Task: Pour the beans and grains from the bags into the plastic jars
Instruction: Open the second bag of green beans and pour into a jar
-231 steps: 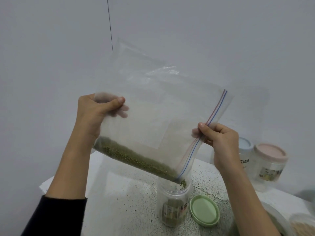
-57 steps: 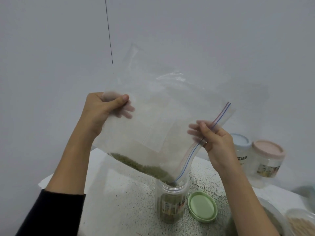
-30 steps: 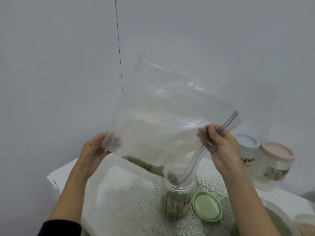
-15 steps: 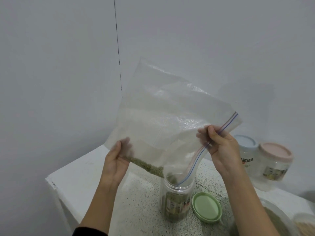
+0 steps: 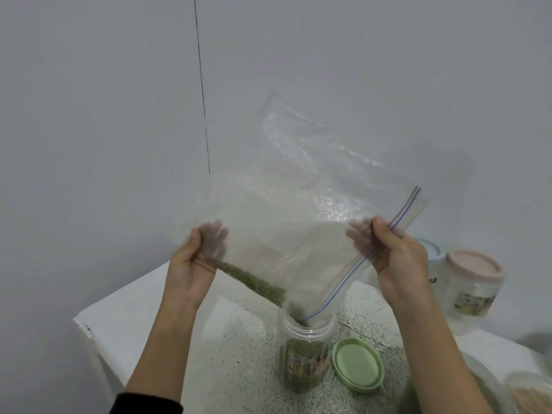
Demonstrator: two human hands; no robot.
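Observation:
A large clear zip bag (image 5: 298, 222) hangs tilted over an open plastic jar (image 5: 304, 351). A thin line of green beans (image 5: 254, 280) lies along the bag's lower edge and slopes down to the corner of its mouth, which dips into the jar. The jar is partly filled with green beans. My left hand (image 5: 194, 264) grips the bag's lower left edge, fingers behind the plastic. My right hand (image 5: 394, 255) pinches the bag at its red and blue zip strip.
A green lid (image 5: 357, 365) lies on the speckled table (image 5: 239, 354) right of the jar. Two closed jars stand at the right, one with a pink lid (image 5: 475, 265), one with a blue lid (image 5: 433, 249). Bowls with grains sit at the bottom right corner (image 5: 528, 395).
My left hand slid from the bag's upper left edge down to its lower left edge. The bean line has grown thinner as beans ran into the jar. My right hand kept its hold.

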